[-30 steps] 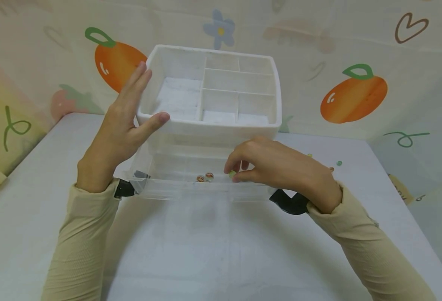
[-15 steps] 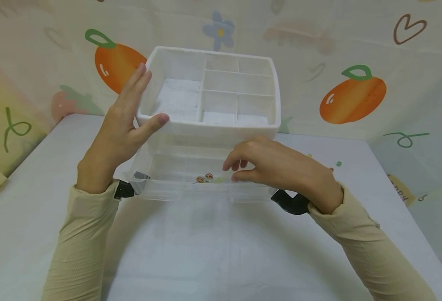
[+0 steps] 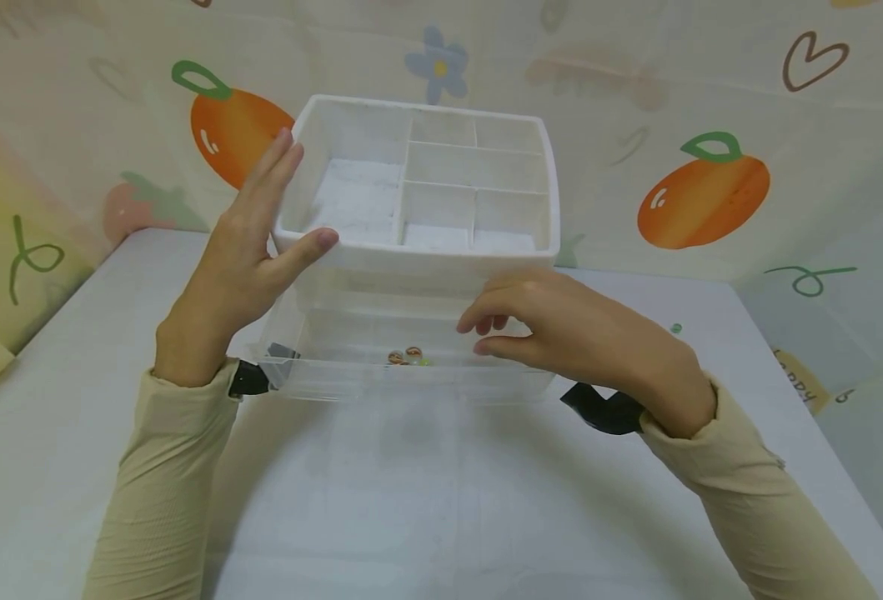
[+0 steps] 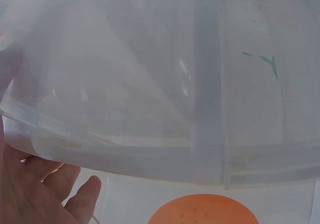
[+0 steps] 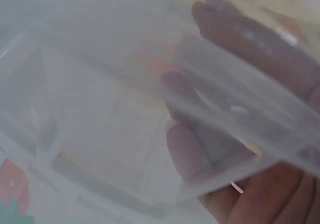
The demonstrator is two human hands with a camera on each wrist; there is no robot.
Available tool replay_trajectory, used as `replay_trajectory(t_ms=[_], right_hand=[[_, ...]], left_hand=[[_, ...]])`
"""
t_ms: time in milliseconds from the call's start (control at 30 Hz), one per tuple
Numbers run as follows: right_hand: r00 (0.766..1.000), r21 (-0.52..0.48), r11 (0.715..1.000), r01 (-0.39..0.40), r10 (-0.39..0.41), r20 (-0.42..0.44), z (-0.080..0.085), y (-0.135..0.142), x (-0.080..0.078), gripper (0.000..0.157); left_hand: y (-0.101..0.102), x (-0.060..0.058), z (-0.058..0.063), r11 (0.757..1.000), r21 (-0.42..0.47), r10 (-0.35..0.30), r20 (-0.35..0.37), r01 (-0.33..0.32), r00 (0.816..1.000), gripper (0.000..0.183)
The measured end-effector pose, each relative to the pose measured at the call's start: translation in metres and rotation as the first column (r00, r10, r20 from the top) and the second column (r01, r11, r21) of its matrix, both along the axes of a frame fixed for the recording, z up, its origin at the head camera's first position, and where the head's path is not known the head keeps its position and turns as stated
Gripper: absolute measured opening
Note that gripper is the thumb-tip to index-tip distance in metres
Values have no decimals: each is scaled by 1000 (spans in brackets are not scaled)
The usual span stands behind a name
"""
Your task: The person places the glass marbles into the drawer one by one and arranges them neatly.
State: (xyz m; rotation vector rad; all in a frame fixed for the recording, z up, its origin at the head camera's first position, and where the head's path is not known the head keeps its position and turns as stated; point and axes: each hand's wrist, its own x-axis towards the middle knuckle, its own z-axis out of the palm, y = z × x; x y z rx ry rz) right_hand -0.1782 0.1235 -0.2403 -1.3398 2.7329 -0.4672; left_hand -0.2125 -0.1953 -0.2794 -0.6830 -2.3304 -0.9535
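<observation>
A white divided tray stands tilted up over the back of a clear plastic box. My left hand holds the tray at its left side, with the thumb over the front rim and the fingers along the outer wall. Several marbles lie together inside the box near its front wall, some with orange-brown swirls and one yellow-green. Over the right part of the box hovers my right hand, thumb and fingers apart with nothing between them. Through clear plastic, the right fingers show in the right wrist view.
A green marble lies on the white-covered table to the right of the box. Behind the table hangs a cloth printed with oranges and flowers. Black straps sit at both wrists.
My right hand has let go of a yellow-green marble, which dropped into the box and rolled left to the others. That hand has since shifted slightly right. The left hand keeps its place.
</observation>
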Motion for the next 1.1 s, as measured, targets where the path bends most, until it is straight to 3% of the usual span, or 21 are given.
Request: replay_trajectory(t_ms=[267, 600, 1100], right_hand=[[999, -26, 1000, 18, -19, -31, 3, 11, 4, 21], [990, -103, 994, -25, 10, -142, 6, 25, 6, 18], [976, -152, 988, 26, -58, -210, 9, 45, 5, 23]], left_hand=[[-1, 1, 0, 1000, 1, 3, 6, -3, 1000, 80], [0, 0, 0, 1000, 0, 2, -3, -2, 1000, 80], [0, -1, 0, 1000, 1, 2, 0, -2, 1000, 80]])
